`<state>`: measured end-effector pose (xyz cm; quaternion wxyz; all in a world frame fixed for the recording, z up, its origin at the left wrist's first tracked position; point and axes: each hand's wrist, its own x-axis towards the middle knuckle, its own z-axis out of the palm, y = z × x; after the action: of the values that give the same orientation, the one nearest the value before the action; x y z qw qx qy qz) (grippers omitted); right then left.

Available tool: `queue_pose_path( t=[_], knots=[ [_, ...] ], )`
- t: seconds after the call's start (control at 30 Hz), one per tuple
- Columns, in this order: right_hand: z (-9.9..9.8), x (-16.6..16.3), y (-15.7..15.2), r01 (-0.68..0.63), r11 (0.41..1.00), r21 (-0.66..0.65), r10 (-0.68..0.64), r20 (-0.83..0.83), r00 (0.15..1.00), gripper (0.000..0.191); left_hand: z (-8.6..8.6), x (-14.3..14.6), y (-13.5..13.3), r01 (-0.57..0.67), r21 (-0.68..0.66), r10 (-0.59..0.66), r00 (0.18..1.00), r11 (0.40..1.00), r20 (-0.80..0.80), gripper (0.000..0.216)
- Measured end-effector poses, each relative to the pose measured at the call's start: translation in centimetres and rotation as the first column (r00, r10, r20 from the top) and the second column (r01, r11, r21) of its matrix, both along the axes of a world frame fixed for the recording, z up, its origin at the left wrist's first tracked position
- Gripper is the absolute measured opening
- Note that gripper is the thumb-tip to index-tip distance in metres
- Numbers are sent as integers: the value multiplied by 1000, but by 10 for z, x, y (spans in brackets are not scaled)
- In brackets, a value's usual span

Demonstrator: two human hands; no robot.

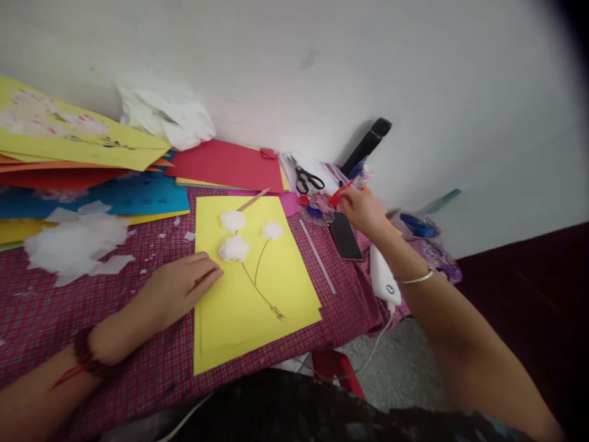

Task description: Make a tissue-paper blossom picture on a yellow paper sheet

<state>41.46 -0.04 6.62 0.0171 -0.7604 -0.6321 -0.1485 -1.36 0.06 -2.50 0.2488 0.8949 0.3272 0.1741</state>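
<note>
A yellow sheet of paper (248, 294) lies on the checked red cloth, with three white cotton puffs (233, 248) on thin drawn brown stems. My left hand (177, 288) rests flat on the sheet's left edge, fingers stretched out beside the lowest puff. My right hand (361, 209) reaches to the far right of the table and pinches a small red thing (337, 195) I cannot name, above a dark phone (345, 236). A silver bangle sits on that wrist.
Stacks of coloured paper (92, 178) cover the back left, with loose cotton (76, 242) in front. Black-handled scissors (307, 179), a wooden stick (254, 200), a clear strip (317, 255), a white corded device (383, 277) and a black object (365, 146) against the wall lie to the right.
</note>
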Motion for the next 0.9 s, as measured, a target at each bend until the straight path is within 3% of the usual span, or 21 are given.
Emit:
queue_pose_path(
  t=[0.07, 0.13, 0.23, 0.37, 0.57, 0.73, 0.83, 0.9],
  knots=[
    [0, -47, 14, -181, 982, -56, 180, -25, 983, 35, 3, 3, -2, 24, 0, -24, 999, 1000, -34, 40],
    [-4, -87, 33, -267, 956, -122, 266, -26, 964, 36, 6, 5, -4, 30, 6, -30, 997, 1000, -71, 37],
    [-14, -128, 69, -291, 930, -223, 301, 12, 953, 39, 9, 6, -7, 36, 35, -32, 994, 999, -101, 31],
    [-29, -152, 111, -303, 875, -378, 350, 62, 935, 44, 10, 6, -9, 55, 107, -43, 993, 993, -112, 27],
    [-40, -160, 130, -312, 846, -433, 390, 103, 915, 35, 12, 7, -12, 64, 146, -45, 991, 987, -125, 23],
    [-26, -146, 120, -205, 906, -369, 268, 127, 955, 30, 13, 7, -10, 65, 109, -50, 990, 992, -129, 22],
    [-1, -119, 109, -106, 963, -246, 137, 110, 984, 29, 12, 7, -8, 69, 98, -57, 991, 993, -121, 22],
    [15, -96, 97, -50, 998, -45, 47, -65, 997, 23, 11, 6, -6, 73, 103, -61, 992, 992, -114, 22]
  ],
)
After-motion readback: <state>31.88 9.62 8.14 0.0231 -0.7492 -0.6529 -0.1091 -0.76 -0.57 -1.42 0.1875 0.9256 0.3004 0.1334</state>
